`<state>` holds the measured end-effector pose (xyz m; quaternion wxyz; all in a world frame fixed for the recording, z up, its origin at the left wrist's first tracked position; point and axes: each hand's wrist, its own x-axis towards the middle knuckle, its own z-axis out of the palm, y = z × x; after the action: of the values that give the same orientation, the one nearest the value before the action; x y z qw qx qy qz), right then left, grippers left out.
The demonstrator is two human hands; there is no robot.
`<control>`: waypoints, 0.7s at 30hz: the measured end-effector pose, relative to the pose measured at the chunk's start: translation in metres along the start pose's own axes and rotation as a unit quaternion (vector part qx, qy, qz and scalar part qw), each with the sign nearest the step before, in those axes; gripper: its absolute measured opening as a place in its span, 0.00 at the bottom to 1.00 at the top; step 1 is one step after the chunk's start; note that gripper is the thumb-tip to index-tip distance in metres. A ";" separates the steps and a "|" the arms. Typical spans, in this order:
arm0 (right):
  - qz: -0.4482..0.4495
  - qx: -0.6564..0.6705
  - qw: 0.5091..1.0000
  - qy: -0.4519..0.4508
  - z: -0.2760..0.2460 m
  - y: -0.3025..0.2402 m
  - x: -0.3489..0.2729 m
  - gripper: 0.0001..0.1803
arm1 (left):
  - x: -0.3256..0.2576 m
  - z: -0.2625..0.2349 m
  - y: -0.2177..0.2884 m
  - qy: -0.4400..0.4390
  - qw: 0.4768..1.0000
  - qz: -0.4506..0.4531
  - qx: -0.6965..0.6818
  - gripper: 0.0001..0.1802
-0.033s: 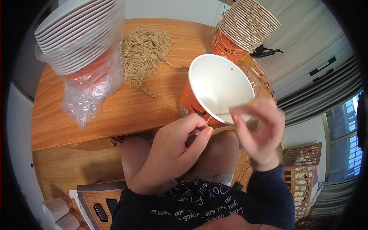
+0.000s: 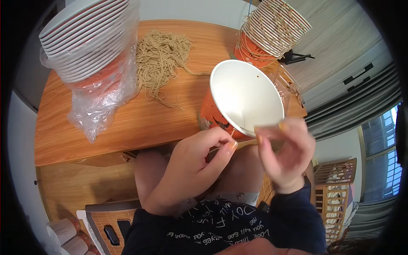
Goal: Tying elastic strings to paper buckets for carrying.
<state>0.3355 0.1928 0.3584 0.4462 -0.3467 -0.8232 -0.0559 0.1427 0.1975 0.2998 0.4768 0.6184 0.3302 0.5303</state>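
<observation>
Left hand (image 2: 195, 157) pinches a thin tan twine strand (image 2: 233, 132), closed on it just outside the near rim of the orange, white-lined tapered bucket (image 2: 243, 95). Right hand (image 2: 289, 153), fingers curled, near bucket's right-front rim; blurred, can't tell if gripping.

The right fingers (image 2: 293, 131) blur; bagged buckets (image 2: 91, 40) are cropped above.

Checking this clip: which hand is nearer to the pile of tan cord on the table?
Left. The left hand is nearer the cord pile, on its near side and slightly right; the right hand is farther to the right, by the near rim of the bucket.
</observation>
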 end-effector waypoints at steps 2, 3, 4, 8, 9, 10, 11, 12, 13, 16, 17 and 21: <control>-0.003 0.040 0.998 0.041 0.012 -0.012 -0.019 0.30 | 0.003 0.002 0.000 -0.037 0.998 0.012 -0.051 0.06; 0.032 0.045 0.996 0.065 0.018 -0.018 -0.031 0.31 | 0.005 0.004 0.001 -0.039 0.995 -0.005 -0.090 0.07; 0.068 0.054 0.992 0.090 0.025 -0.023 -0.042 0.32 | 0.006 0.006 0.004 -0.039 0.991 -0.025 -0.126 0.08; 0.126 0.121 0.972 0.158 0.054 -0.024 -0.060 0.25 | 0.009 0.008 -0.010 -0.042 0.990 -0.039 -0.131 0.09; 0.112 0.118 0.974 0.159 0.058 -0.020 -0.061 0.25 | 0.009 0.010 -0.011 -0.045 0.989 -0.026 -0.139 0.09; 0.098 0.115 0.976 0.160 0.062 -0.017 -0.063 0.25 | 0.009 0.011 -0.013 -0.047 0.988 -0.012 -0.146 0.08; 0.110 0.124 0.973 0.162 0.065 -0.016 -0.068 0.27 | 0.010 0.012 -0.015 -0.048 0.989 -0.013 -0.143 0.08; 0.111 0.124 0.973 0.163 0.069 -0.014 -0.071 0.27 | 0.013 0.013 -0.020 -0.055 0.987 -0.018 -0.147 0.08; 0.117 0.145 0.967 0.173 0.072 -0.013 -0.074 0.26 | 0.015 0.013 -0.022 -0.062 0.986 -0.021 -0.151 0.08; 0.127 0.169 0.960 0.182 0.078 -0.004 -0.087 0.25 | 0.019 0.014 -0.024 -0.076 0.978 -0.052 -0.186 0.09; 0.137 0.182 0.954 0.193 0.081 0.000 -0.094 0.24 | 0.020 0.014 -0.026 -0.077 0.978 -0.051 -0.186 0.09; 0.187 0.135 0.955 0.186 0.084 -0.004 -0.092 0.22 | 0.019 0.007 -0.024 -0.103 0.966 -0.069 -0.225 0.10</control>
<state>0.3081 0.1754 0.2382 0.6366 -0.4147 -0.6456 0.0770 0.1560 0.2209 0.2840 0.6705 0.5222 0.1929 0.4904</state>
